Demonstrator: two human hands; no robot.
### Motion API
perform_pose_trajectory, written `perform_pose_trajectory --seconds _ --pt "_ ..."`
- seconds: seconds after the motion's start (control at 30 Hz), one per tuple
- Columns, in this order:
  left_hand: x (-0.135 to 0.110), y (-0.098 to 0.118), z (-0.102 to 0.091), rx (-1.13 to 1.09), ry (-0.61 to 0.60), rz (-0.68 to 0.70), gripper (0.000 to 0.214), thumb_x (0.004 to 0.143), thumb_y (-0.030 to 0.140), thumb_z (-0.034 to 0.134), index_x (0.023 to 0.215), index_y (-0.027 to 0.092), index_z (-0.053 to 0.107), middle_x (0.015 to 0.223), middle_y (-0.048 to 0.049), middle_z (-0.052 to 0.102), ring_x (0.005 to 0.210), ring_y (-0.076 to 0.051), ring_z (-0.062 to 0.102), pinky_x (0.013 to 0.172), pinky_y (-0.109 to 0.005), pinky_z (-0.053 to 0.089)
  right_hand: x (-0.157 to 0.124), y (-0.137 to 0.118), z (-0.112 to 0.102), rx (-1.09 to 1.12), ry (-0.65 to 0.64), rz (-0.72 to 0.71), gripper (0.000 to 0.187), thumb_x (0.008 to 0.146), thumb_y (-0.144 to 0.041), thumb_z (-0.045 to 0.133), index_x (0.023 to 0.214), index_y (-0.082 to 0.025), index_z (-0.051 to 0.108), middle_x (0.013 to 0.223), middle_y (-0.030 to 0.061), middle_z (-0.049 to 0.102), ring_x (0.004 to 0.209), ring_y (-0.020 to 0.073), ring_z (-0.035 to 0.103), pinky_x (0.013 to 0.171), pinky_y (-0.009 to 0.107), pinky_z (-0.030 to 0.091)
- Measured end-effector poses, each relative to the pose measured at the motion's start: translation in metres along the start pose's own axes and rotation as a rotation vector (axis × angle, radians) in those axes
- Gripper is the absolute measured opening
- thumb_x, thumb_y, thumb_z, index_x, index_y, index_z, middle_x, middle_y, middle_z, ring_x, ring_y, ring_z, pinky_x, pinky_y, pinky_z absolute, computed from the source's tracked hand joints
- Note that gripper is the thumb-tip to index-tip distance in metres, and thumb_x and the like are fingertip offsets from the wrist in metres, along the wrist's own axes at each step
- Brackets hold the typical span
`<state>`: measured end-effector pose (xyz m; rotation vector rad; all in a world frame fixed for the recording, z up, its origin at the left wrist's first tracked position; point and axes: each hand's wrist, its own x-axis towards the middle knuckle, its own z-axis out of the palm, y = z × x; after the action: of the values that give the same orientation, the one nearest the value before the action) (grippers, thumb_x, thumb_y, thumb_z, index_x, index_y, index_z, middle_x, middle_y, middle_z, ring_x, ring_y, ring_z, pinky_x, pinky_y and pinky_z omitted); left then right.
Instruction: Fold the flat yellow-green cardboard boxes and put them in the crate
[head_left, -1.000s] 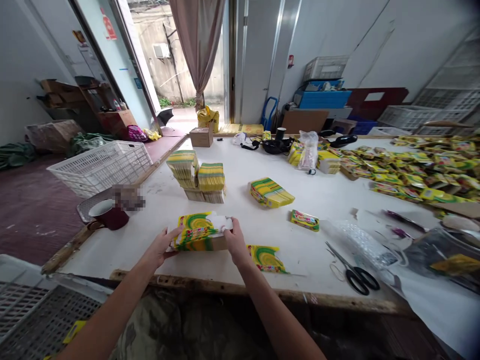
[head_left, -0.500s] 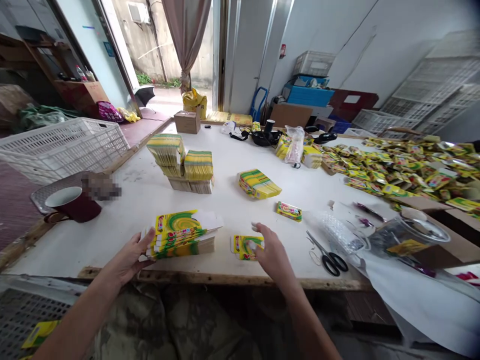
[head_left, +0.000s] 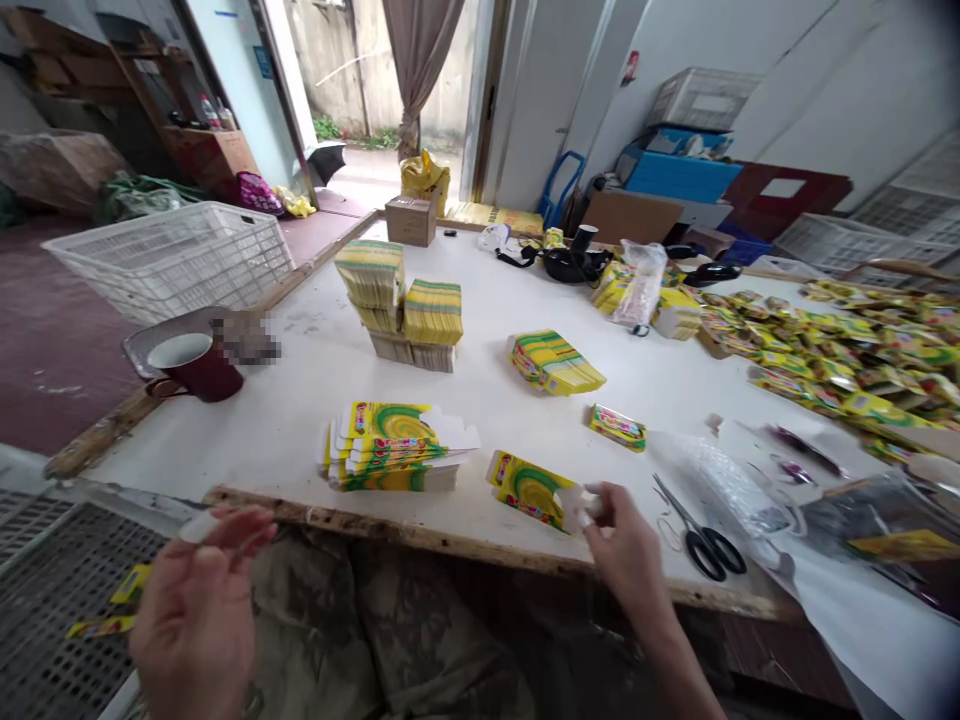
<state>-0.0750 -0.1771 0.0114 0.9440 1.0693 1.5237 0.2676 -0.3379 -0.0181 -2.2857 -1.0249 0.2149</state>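
My right hand (head_left: 626, 545) pinches the white flap of a flat yellow-and-green carton (head_left: 529, 487) at the table's front edge, lifting its near end. My left hand (head_left: 199, 610) hangs off the table at the lower left, fingers loosely curled and apart, holding nothing. A fanned stack of the same flat cartons (head_left: 394, 447) lies on the white table (head_left: 300, 420) between both hands, untouched. Further back stand taller carton stacks (head_left: 401, 305) and a smaller leaning pile (head_left: 555, 362).
A dark red mug (head_left: 196, 366) sits at the table's left edge beside a white plastic crate (head_left: 169, 255). Scissors (head_left: 697, 535) and clear bags (head_left: 731, 485) lie to the right. A small packet (head_left: 616, 427) and a heap of cartons (head_left: 832, 350) fill the far right.
My left hand has let go of the fanned stack and dropped below the table edge. My right hand has taken the single carton by its flap and raised it.
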Motion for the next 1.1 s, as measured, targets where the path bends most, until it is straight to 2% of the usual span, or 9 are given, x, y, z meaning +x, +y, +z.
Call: perform_pose_trajectory --seconds 0.1,0.23,0.4,0.57,0.77,0.83,0.97,1.03,1.1 --pt "-0.048 -0.021 -0.006 0.001 -0.174 -0.041 0.027 0.085 0.042 0.06 0.102 0.02 0.062 0.09 -0.005 0.065 0.081 -0.02 0.061 0.078 -0.028 0.051 0.0 -0.007 -0.008 0.102 0.141 0.048 0.033 0.077 -0.042 0.055 0.102 -0.022 0.049 0.073 -0.0005 0.057 0.066 0.0187 0.061 0.068 0.034 0.05" --pt "-0.084 -0.045 0.002 -0.028 -0.409 -0.215 0.028 0.091 0.04 0.051 0.111 0.021 0.059 0.095 -0.0066 0.064 0.086 -0.02 0.06 0.077 -0.029 0.053 -0.001 -0.008 -0.006 -0.072 -0.037 0.003 0.028 0.077 -0.037 0.05 0.1 -0.021 0.05 0.095 0.0082 0.063 0.082 0.0235 0.063 0.076 0.039 0.049" --pt "-0.09 -0.03 0.027 0.004 -0.421 -0.389 0.031 0.086 0.043 0.06 0.105 0.019 0.06 0.09 -0.0056 0.064 0.085 -0.017 0.058 0.078 -0.025 0.05 -0.009 -0.006 0.003 -0.304 -0.26 0.025 0.03 0.078 -0.022 0.046 0.108 -0.017 0.047 0.1 0.0117 0.063 0.096 0.0297 0.057 0.082 0.042 0.045" --pt "-0.091 -0.022 0.035 0.051 -0.428 -0.442 0.033 0.083 0.046 0.064 0.101 0.02 0.061 0.087 -0.0037 0.065 0.083 -0.016 0.058 0.077 -0.022 0.05 -0.012 -0.017 0.011 -0.304 -0.215 -0.03 0.033 0.077 -0.017 0.05 0.11 -0.017 0.047 0.103 0.0102 0.061 0.098 0.0286 0.054 0.085 0.041 0.044" --pt "-0.097 -0.03 0.037 0.081 -0.41 -0.499 0.032 0.082 0.046 0.065 0.101 0.02 0.061 0.088 -0.0034 0.065 0.084 -0.015 0.058 0.079 -0.02 0.049 -0.003 -0.021 0.022 -0.224 -0.304 -0.019 0.03 0.074 -0.013 0.048 0.103 -0.018 0.048 0.093 0.0075 0.061 0.088 0.0245 0.057 0.077 0.036 0.045" --pt "-0.098 -0.031 0.039 0.083 -0.433 -0.516 0.032 0.082 0.045 0.065 0.101 0.02 0.061 0.088 -0.0035 0.065 0.084 -0.015 0.058 0.079 -0.021 0.048 -0.001 -0.016 0.02 -0.133 -0.237 0.019 0.026 0.074 -0.019 0.051 0.1 -0.02 0.048 0.083 0.0036 0.061 0.077 0.021 0.059 0.07 0.033 0.045" --pt "-0.098 -0.027 0.044 0.077 -0.518 -0.536 0.035 0.082 0.047 0.064 0.102 0.019 0.061 0.089 -0.0043 0.065 0.084 -0.016 0.058 0.079 -0.022 0.047 0.0 -0.006 0.008 0.065 0.119 0.129 0.028 0.074 -0.037 0.056 0.097 -0.023 0.05 0.069 -0.0026 0.057 0.061 0.0168 0.058 0.063 0.031 0.047" --pt "-0.098 -0.026 0.047 0.074 -0.554 -0.543 0.036 0.081 0.049 0.064 0.102 0.019 0.061 0.09 -0.0046 0.065 0.084 -0.016 0.058 0.079 -0.023 0.047 0.0 -0.003 0.005 0.093 0.145 0.138 0.031 0.073 -0.042 0.057 0.097 -0.023 0.05 0.072 -0.0015 0.058 0.063 0.0173 0.06 0.065 0.032 0.048" --pt "-0.098 -0.025 0.049 0.07 -0.567 -0.551 0.036 0.081 0.049 0.064 0.102 0.019 0.062 0.09 -0.0053 0.064 0.084 -0.017 0.058 0.079 -0.024 0.047 0.001 -0.001 0.008 0.067 0.058 0.103 0.031 0.074 -0.04 0.056 0.099 -0.021 0.05 0.081 0.0022 0.061 0.068 0.0183 0.061 0.067 0.033 0.049"
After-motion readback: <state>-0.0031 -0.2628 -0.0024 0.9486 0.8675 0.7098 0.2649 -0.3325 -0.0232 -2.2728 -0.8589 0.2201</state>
